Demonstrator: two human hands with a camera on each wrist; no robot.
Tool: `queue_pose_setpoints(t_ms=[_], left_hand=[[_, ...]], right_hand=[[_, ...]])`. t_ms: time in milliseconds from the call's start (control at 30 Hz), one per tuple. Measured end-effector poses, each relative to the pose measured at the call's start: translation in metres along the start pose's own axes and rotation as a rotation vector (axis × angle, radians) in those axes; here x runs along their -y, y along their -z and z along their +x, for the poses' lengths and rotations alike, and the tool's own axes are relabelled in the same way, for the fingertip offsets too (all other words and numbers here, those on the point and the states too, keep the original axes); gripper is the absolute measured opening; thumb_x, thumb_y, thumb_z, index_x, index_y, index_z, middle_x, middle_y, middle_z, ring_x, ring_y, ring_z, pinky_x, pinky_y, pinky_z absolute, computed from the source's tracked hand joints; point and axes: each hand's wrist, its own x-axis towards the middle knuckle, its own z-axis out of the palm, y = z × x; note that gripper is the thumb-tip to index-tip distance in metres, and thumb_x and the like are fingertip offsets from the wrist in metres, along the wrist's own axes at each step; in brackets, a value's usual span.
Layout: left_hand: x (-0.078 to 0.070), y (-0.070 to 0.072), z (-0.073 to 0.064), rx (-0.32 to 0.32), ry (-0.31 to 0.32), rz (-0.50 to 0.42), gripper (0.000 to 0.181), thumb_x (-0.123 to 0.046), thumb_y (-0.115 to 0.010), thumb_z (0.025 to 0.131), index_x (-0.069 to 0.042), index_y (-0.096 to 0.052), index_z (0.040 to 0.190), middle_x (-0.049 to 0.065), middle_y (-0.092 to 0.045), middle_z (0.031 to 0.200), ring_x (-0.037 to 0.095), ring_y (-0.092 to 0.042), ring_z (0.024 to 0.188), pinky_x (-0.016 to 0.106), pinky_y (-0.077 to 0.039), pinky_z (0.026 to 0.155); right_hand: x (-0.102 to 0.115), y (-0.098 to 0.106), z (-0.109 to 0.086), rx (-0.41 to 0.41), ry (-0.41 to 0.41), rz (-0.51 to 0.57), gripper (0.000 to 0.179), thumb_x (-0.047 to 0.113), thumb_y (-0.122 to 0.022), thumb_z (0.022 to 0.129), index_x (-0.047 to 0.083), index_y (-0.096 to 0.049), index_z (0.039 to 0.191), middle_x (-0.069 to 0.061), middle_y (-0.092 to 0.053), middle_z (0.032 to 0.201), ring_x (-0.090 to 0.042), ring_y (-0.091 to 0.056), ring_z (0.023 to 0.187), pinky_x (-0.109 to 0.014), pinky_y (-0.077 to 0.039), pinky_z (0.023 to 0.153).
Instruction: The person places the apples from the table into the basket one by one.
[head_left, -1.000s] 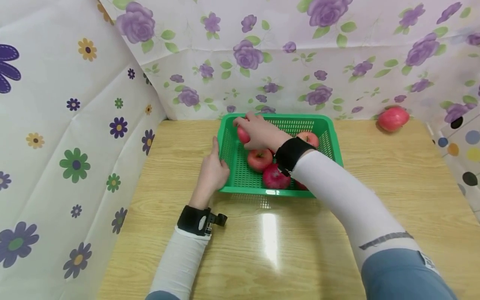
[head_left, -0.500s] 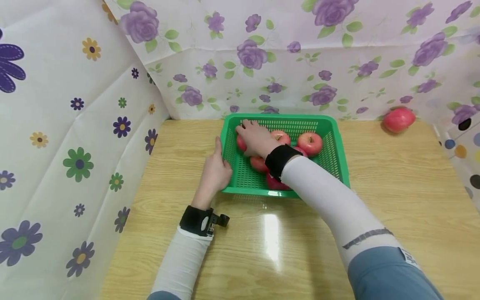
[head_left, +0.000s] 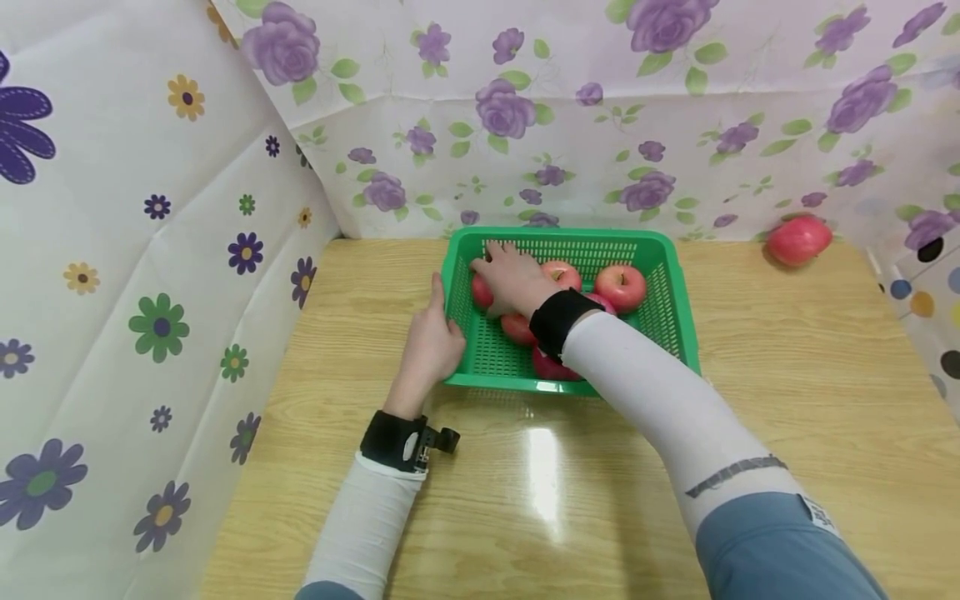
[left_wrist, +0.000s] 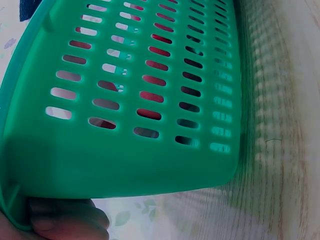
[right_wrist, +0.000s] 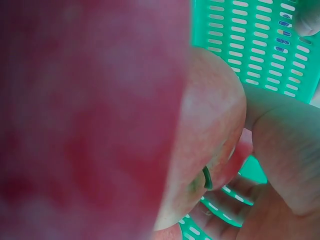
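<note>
A green plastic basket (head_left: 495,383) with slotted walls stands on the table. My left hand (head_left: 430,342) grips its left rim, and in the left wrist view curled fingers (left_wrist: 75,220) show under the basket's corner. Inside the basket's back left corner, my right hand (head_left: 513,279) holds a red fruit (head_left: 482,292), its kind partly hidden by the fingers. Around that hand lie a red apple (head_left: 517,330), another apple (head_left: 561,273) and a third apple (head_left: 622,287). A dark magenta round fruit (head_left: 551,367) sits at the front, partly behind the wrist strap. An apple (right_wrist: 210,115) fills the middle of the right wrist view.
A pinkish-red fruit (head_left: 798,240) lies on the wooden table (head_left: 540,517) at the back right, against the flowered wall covering (head_left: 570,142). Another flowered sheet (head_left: 112,292) borders the table on the left.
My right hand has lowered the red fruit into the basket's back left corner, then stayed nearly still. My left hand keeps its place on the rim. The view has shifted slightly.
</note>
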Motion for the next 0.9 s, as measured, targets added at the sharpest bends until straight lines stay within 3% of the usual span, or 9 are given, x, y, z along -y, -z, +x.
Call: queue_pose_setpoints(t_ms=[200, 333, 467, 633, 900], left_hand=[[0.0, -0.002, 0.002, -0.001, -0.014, -0.001, 0.083, -0.003, -0.047, 0.095, -0.01, 0.006, 0.159, 0.012, -0.057, 0.064, 0.022, -0.054, 0.048, 0.035, -0.047, 0.047], [-0.002, -0.003, 0.001, 0.001, -0.028, -0.006, 0.083, -0.002, -0.046, 0.095, -0.008, 0.006, 0.159, 0.011, -0.056, 0.061, 0.021, -0.052, 0.045, 0.033, -0.044, 0.042], [-0.003, -0.003, -0.001, 0.005, -0.027, -0.017, 0.083, -0.002, -0.046, 0.094, -0.008, 0.005, 0.159, 0.011, -0.055, 0.06, 0.02, -0.05, 0.043, 0.032, -0.041, 0.04], [-0.002, -0.002, -0.001, 0.008, -0.018, -0.03, 0.083, -0.002, -0.045, 0.094, -0.01, 0.006, 0.159, 0.011, -0.055, 0.062, 0.021, -0.049, 0.045, 0.032, -0.04, 0.043], [0.0, -0.002, 0.0, 0.019, 0.015, -0.046, 0.085, -0.003, -0.045, 0.094, -0.014, 0.009, 0.159, 0.012, -0.056, 0.066, 0.022, -0.052, 0.048, 0.034, -0.046, 0.047]], right_hand=[[-0.002, 0.001, -0.004, 0.003, -0.009, 0.015, 0.087, 0.042, -0.079, 0.079, 0.022, -0.037, 0.153, -0.022, -0.018, 0.159, -0.042, -0.016, 0.142, -0.059, -0.033, 0.108], [-0.003, 0.004, -0.008, -0.02, 0.005, 0.026, 0.086, 0.044, -0.079, 0.079, 0.022, -0.039, 0.152, -0.021, -0.025, 0.155, -0.042, -0.024, 0.139, -0.058, -0.04, 0.103], [-0.004, 0.015, -0.019, -0.047, 0.035, 0.061, 0.084, 0.044, -0.078, 0.08, 0.022, -0.039, 0.152, -0.018, -0.035, 0.147, -0.038, -0.036, 0.129, -0.054, -0.046, 0.095], [-0.008, 0.033, -0.035, -0.063, 0.055, 0.158, 0.079, 0.041, -0.074, 0.083, 0.02, -0.04, 0.151, -0.017, -0.037, 0.145, -0.036, -0.037, 0.128, -0.053, -0.045, 0.097], [-0.028, 0.043, -0.048, -0.085, 0.035, 0.191, 0.076, 0.045, -0.073, 0.085, 0.022, -0.042, 0.15, -0.016, -0.039, 0.141, -0.033, -0.039, 0.127, -0.051, -0.047, 0.094]])
